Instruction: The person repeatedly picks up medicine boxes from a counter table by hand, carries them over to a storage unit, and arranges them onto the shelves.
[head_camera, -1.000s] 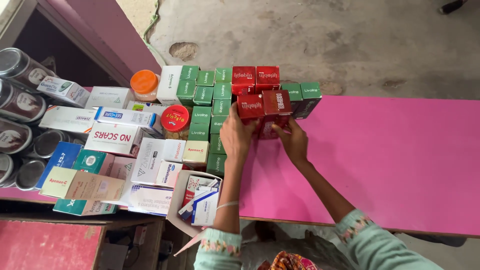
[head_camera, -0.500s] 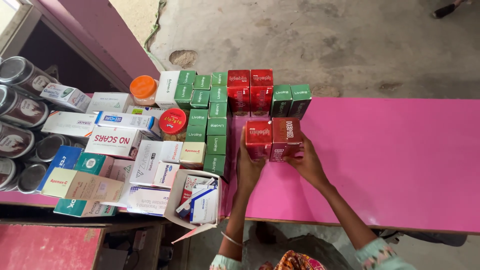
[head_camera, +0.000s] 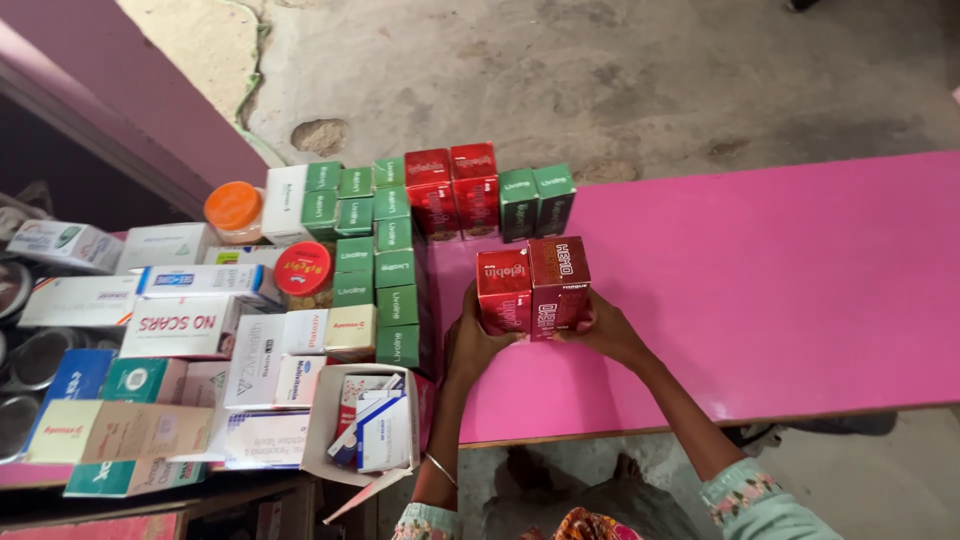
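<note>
I see the left hand (head_camera: 472, 342) and right hand (head_camera: 603, 330) clasping two red boxes (head_camera: 533, 285) between them, upright on the pink table (head_camera: 780, 290). Behind the pair: two more red cartons (head_camera: 452, 190), green boxes (head_camera: 537, 200). To its left, a green column (head_camera: 396, 290), just beside.

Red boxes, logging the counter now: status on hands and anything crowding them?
Left hand and right hand both clasp two red boxes, upright on the pink counter. Green boxes stand close to their left, apart.

Left hand (head_camera: 472, 345) and right hand (head_camera: 608, 328) cupped, facing inward.
</note>
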